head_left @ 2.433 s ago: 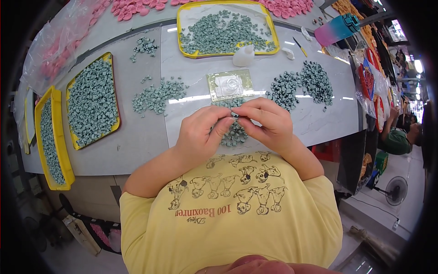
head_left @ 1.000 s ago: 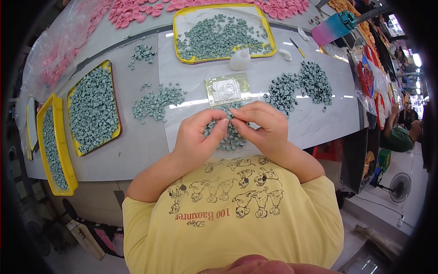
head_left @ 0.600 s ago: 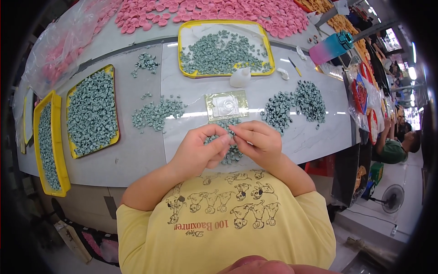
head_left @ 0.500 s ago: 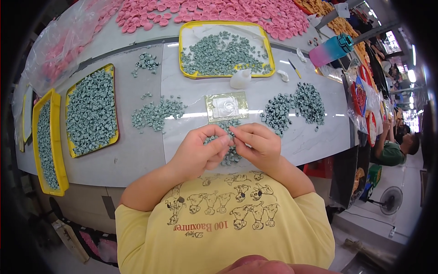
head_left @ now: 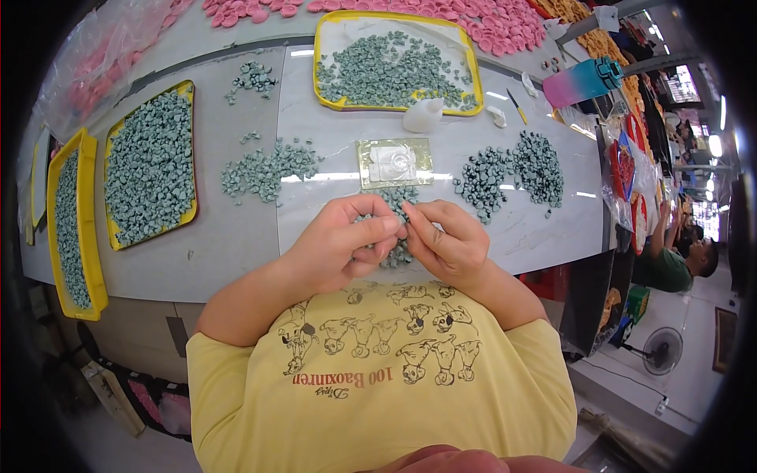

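My left hand (head_left: 343,244) and my right hand (head_left: 440,239) meet fingertip to fingertip just above the near edge of the grey table (head_left: 236,244). Between the fingertips they pinch a small grey-green piece (head_left: 400,222), mostly hidden by the fingers. Under the hands lies a small heap of the same grey-green pieces (head_left: 397,199). Just beyond it sits a flat clear packet with a white part inside (head_left: 393,162).
Yellow trays of grey-green pieces stand at far centre (head_left: 394,71) and at left (head_left: 150,165), (head_left: 72,225). Loose piles lie at left centre (head_left: 264,169) and right (head_left: 516,169). Pink pieces (head_left: 441,14) line the far edge. A white bottle (head_left: 423,116) and a pink-blue tumbler (head_left: 579,79) stand nearby. Another person (head_left: 670,256) sits at right.
Both hands stay together over the small heap, fingers working the piece. The view has shifted slightly, so the table sits a little lower in the picture.
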`<state>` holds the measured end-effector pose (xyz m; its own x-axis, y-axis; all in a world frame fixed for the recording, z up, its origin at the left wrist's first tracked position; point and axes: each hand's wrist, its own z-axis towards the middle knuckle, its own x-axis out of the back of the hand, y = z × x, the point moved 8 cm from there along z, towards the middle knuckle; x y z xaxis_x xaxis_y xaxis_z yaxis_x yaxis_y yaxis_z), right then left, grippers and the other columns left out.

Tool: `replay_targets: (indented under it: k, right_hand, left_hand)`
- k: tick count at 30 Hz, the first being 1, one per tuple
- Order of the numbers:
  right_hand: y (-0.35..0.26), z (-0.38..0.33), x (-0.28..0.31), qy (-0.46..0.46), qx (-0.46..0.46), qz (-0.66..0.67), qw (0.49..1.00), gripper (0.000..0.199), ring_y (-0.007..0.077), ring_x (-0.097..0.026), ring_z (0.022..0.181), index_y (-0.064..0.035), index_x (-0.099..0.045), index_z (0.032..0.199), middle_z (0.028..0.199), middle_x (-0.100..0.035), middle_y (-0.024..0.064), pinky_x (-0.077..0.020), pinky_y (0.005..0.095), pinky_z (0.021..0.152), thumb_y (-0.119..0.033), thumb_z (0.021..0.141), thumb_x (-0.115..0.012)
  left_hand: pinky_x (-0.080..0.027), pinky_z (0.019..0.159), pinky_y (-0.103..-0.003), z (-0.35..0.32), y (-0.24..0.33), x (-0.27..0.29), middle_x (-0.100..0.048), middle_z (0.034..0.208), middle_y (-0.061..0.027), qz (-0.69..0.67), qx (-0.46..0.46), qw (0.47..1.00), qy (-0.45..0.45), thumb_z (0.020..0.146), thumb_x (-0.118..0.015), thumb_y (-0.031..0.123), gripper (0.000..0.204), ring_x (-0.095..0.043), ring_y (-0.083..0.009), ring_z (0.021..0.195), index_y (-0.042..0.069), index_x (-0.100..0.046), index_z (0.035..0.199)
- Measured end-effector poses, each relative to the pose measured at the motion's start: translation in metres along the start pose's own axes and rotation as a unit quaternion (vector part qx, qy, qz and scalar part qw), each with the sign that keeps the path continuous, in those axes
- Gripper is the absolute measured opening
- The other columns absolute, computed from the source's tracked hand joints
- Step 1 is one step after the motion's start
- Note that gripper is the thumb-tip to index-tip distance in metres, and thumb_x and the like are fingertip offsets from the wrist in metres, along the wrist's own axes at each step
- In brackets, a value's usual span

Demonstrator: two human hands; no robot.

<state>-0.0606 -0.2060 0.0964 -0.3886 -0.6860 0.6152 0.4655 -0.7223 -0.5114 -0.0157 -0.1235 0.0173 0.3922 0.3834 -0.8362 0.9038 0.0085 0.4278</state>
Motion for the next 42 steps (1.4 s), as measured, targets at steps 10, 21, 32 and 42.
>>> replay_targets:
  k: [10,21,32,42]
  right_hand:
    - [0.003,-0.009,-0.010,-0.002,0.008,-0.002,1.000,0.036,0.0207,-0.058,0.063,0.0076,-0.061,0.101,0.081,-0.061,0.0126,-0.0460,0.0273,0.054,0.011,0.066,-0.063]
    - [0.002,-0.007,-0.015,0.005,0.012,-0.015,1.000,0.034,0.0199,-0.058,0.063,0.0082,-0.061,0.101,0.080,-0.060,0.0124,-0.0460,0.0267,0.053,0.012,0.067,-0.062]
    - [0.002,-0.011,-0.006,0.047,-0.045,-0.012,0.998,0.033,0.0173,-0.057,0.063,0.0054,-0.062,0.101,0.078,-0.059,0.0108,-0.0459,0.0236,0.053,0.012,0.068,-0.063]
    - [0.000,-0.014,0.004,0.029,-0.020,-0.014,0.999,0.035,0.0184,-0.056,0.063,0.0061,-0.061,0.103,0.082,-0.059,0.0119,-0.0458,0.0250,0.054,0.012,0.068,-0.063]
  left_hand:
    - [-0.018,0.038,-0.018,0.002,-0.007,0.012,-0.049,0.068,-0.0014,0.007,-0.001,1.000,-0.002,0.087,-0.055,0.015,0.012,-0.030,-0.0025,0.048,0.005,-0.050,0.083]
    - [-0.018,0.038,-0.018,0.001,-0.002,0.016,-0.048,0.067,-0.0010,0.020,-0.003,1.000,0.008,0.088,-0.054,0.015,0.012,-0.030,-0.0024,0.047,0.004,-0.050,0.084]
    - [-0.025,0.038,-0.019,-0.002,-0.002,0.011,-0.051,0.064,-0.0008,0.127,-0.047,0.988,0.073,0.088,-0.054,0.014,0.011,-0.037,-0.0032,0.044,0.003,-0.053,0.086]
    - [-0.029,0.040,-0.018,0.003,-0.005,0.004,-0.054,0.064,0.0006,0.181,-0.069,0.978,0.078,0.086,-0.057,0.013,0.010,-0.040,-0.0018,0.047,0.004,-0.054,0.087]
